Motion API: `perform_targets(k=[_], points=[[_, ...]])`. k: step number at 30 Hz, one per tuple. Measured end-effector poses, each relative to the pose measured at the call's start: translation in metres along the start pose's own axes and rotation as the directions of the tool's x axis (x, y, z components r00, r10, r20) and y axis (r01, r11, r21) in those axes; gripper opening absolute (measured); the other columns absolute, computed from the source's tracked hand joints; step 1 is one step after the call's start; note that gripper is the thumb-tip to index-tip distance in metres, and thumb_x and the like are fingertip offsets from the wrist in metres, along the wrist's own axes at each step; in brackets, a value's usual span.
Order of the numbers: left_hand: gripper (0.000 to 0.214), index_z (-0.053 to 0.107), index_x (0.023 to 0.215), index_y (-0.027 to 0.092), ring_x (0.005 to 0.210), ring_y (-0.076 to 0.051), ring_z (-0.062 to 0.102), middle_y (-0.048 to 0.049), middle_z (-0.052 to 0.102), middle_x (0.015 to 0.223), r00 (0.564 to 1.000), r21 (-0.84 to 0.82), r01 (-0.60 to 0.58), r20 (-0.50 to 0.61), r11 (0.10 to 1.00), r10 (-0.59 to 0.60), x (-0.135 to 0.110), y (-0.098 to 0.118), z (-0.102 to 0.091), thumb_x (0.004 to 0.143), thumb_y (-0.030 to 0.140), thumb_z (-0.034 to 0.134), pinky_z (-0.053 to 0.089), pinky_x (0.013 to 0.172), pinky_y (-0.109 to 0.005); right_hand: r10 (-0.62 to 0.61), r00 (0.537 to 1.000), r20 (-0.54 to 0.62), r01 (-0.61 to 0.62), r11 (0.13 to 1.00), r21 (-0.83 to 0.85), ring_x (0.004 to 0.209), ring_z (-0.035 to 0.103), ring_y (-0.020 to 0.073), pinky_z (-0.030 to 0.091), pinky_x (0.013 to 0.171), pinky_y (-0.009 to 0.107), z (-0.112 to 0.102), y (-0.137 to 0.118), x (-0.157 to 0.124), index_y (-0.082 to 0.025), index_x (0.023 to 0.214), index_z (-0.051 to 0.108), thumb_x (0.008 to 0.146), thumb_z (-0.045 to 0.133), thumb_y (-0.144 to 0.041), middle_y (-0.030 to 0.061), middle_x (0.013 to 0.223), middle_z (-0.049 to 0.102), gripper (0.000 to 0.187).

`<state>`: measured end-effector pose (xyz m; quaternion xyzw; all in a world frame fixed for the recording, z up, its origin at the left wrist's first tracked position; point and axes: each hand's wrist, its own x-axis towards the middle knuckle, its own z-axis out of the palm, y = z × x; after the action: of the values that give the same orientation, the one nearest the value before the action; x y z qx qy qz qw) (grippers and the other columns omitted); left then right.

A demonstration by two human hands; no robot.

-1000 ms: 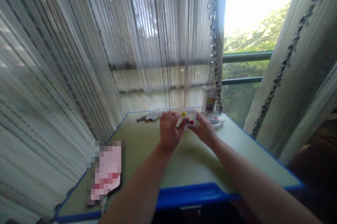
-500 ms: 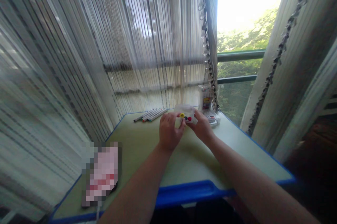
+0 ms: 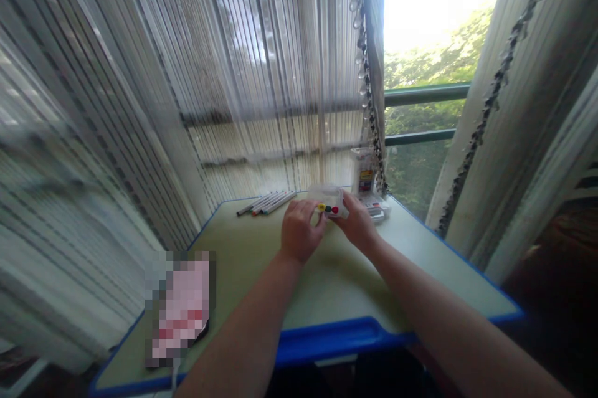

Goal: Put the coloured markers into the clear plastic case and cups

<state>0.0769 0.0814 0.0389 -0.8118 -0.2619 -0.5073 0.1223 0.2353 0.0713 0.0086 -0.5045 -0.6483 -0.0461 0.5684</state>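
Note:
Above the far middle of the table, my right hand point(image 3: 359, 225) is closed around the side of a clear plastic case point(image 3: 331, 194). Coloured marker ends show at the case's near opening, among them a red one point(image 3: 335, 210) and a dark green one. My left hand point(image 3: 301, 230) is closed, its thumb and fingers pinching a yellow marker point(image 3: 321, 207) at that opening. The fingers partly cover the yellow end. Left of my hands, several white markers point(image 3: 273, 203) with differently coloured ends lie side by side on the table.
The pale table point(image 3: 247, 273) has a blue rim. An upright clear container point(image 3: 365, 170) stands at its far right, and a clear plastic case point(image 3: 379, 208) lies before it. A pixelated pink object point(image 3: 184, 304) with a white cable is at the near left. Sheer curtains hang behind.
The yellow marker end has turned and shifted slightly left with my left fingers. My right hand and the clear case have stayed nearly in place.

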Motion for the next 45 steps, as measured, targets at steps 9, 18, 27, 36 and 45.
perform_targets(k=[9, 18, 27, 36, 45], points=[[0.031, 0.054, 0.111, 0.016, 0.081, -0.020, 0.058, -0.0080, 0.067, 0.090, 0.999, -0.035, 0.040, 0.016, 0.999, -0.040, -0.0025, 0.0010, -0.0030, 0.085, 0.033, 0.052, 0.048, 0.075, -0.034, -0.016, 1.000, -0.001, 0.016, 1.000, 0.004, 0.109, 0.057, 0.0282, 0.045, 0.094, 0.046, -0.0023, -0.0031, 0.0001, -0.021, 0.125, 0.052, 0.075, 0.066, -0.029, 0.0139, 0.117, 0.062, 0.052], [0.025, 0.061, 0.096, 0.015, 0.088, -0.021, 0.059, -0.0096, 0.067, 0.091, 0.999, -0.038, 0.007, 0.036, 0.999, -0.006, -0.0011, 0.0011, -0.0031, 0.091, 0.027, 0.040, 0.047, 0.080, -0.035, -0.020, 1.000, -0.004, 0.020, 1.000, 0.012, 0.110, 0.056, 0.0281, 0.045, 0.094, 0.045, -0.0022, -0.0025, 0.0004, -0.020, 0.124, 0.052, 0.076, 0.065, -0.030, 0.0142, 0.117, 0.061, 0.051], [0.019, 0.061, 0.099, 0.018, 0.080, -0.017, 0.059, -0.0057, 0.067, 0.087, 0.995, -0.111, 0.074, -0.055, 0.991, -0.080, -0.0013, 0.0009, -0.0004, 0.085, 0.025, 0.051, 0.048, 0.076, -0.031, -0.024, 1.000, 0.001, 0.024, 0.999, 0.021, 0.109, 0.057, 0.0275, 0.046, 0.092, 0.043, -0.0025, -0.0052, 0.0002, -0.022, 0.123, 0.052, 0.075, 0.067, -0.027, 0.0124, 0.117, 0.062, 0.051], [0.011, 0.062, 0.089, 0.018, 0.070, -0.014, 0.059, -0.0032, 0.066, 0.077, 0.996, -0.097, 0.062, -0.053, 0.993, -0.068, -0.0016, 0.0015, -0.0006, 0.082, 0.022, 0.054, 0.048, 0.069, -0.027, -0.032, 0.999, -0.006, 0.032, 0.999, 0.017, 0.110, 0.056, 0.0274, 0.045, 0.094, 0.044, -0.0025, -0.0066, 0.0009, -0.022, 0.123, 0.052, 0.075, 0.067, -0.027, 0.0126, 0.118, 0.061, 0.051], [0.009, 0.061, 0.088, 0.017, 0.080, -0.016, 0.062, -0.0047, 0.067, 0.083, 0.997, -0.057, 0.032, -0.066, 0.998, -0.036, -0.0006, 0.0004, 0.0010, 0.082, 0.020, 0.056, 0.050, 0.076, -0.029, -0.049, 0.999, -0.020, 0.049, 0.999, 0.011, 0.110, 0.057, 0.0273, 0.045, 0.094, 0.043, -0.0010, -0.0044, 0.0015, -0.021, 0.123, 0.052, 0.074, 0.068, -0.026, 0.0123, 0.117, 0.062, 0.052]])
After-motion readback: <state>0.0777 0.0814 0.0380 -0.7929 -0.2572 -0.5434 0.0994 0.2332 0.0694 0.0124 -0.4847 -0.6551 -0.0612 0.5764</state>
